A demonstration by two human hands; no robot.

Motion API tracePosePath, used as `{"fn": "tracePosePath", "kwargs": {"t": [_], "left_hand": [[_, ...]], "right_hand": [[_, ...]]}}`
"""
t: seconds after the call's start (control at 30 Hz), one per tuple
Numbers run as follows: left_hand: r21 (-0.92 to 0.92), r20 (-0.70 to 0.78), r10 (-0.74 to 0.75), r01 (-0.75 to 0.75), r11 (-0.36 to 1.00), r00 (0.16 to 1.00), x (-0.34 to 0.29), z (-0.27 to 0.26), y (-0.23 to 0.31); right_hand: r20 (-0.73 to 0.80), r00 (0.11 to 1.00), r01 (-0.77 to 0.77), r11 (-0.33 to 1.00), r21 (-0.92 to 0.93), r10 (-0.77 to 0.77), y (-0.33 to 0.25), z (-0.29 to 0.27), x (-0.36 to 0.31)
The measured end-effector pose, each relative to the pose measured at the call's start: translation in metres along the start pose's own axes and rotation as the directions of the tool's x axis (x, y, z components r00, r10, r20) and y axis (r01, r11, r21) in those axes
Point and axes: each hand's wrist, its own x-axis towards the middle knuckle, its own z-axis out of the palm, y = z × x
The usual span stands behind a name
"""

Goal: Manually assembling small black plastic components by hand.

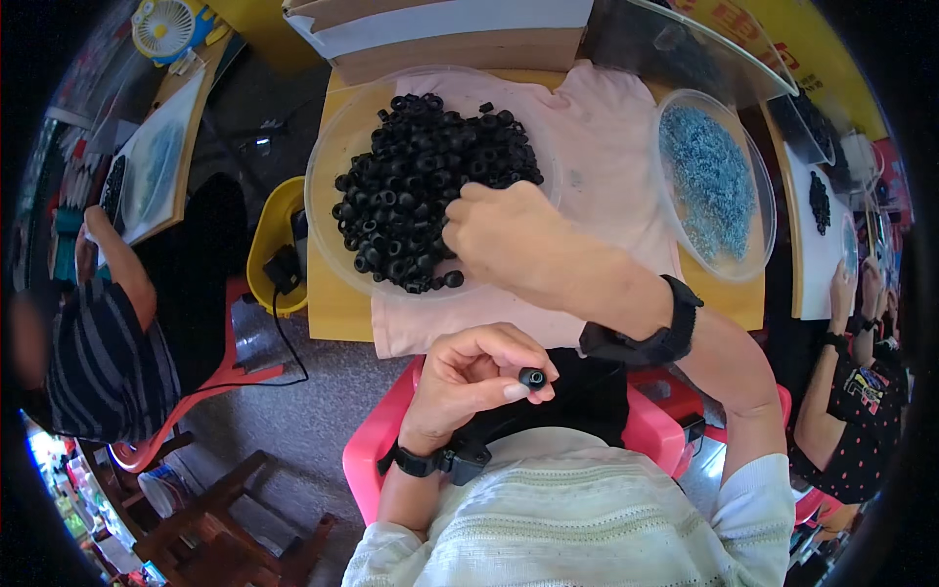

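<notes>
My left hand is closed, pinching a small black cylindrical part between thumb and fingers in front of my body. The round end of that part faces up and shows a pale ring inside. Over the right side of a heap of black ring-like parts is my right hand, its fingers curled and pressed together. Whatever those fingertips hold, if anything, is hidden. The heap lies in a shallow clear round tray. Both wrists wear black straps with a small dark device.
A pink cloth covers part of the wooden table. To the right stands a clear tray of tiny blue pieces. Cardboard rises behind. A yellow bin stands left. Other people sit at tables on both sides.
</notes>
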Motion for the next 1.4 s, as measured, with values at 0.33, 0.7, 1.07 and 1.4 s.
{"fn": "tracePosePath", "kwargs": {"t": [0.33, 0.7, 1.07, 1.4], "left_hand": [[0.077, -0.117, 0.01, -0.001, 0.997, 0.993, -0.002, 0.013, -0.006], [0.077, 0.006, -0.043, 0.042, 0.996, 0.999, 0.003, 0.02, -0.024], [0.232, -0.136, -0.056, 0.087, 0.969, 0.989, 0.002, 0.034, -0.027], [0.21, -0.244, 0.033, 0.019, 0.977, 0.969, 0.009, 0.029, -0.031]], "right_hand": [[-0.14, 0.901, -0.293, 0.814, 0.502, 0.411, -0.004, -0.026, -0.088], [-0.159, 0.823, -0.363, 0.719, 0.593, 0.546, -0.007, -0.011, -0.143], [-0.273, 0.799, -0.385, 0.804, 0.453, 0.536, -0.006, 0.0, -0.15], [-0.161, 0.834, -0.229, 0.597, 0.769, 0.527, -0.033, -0.047, -0.145]]}}
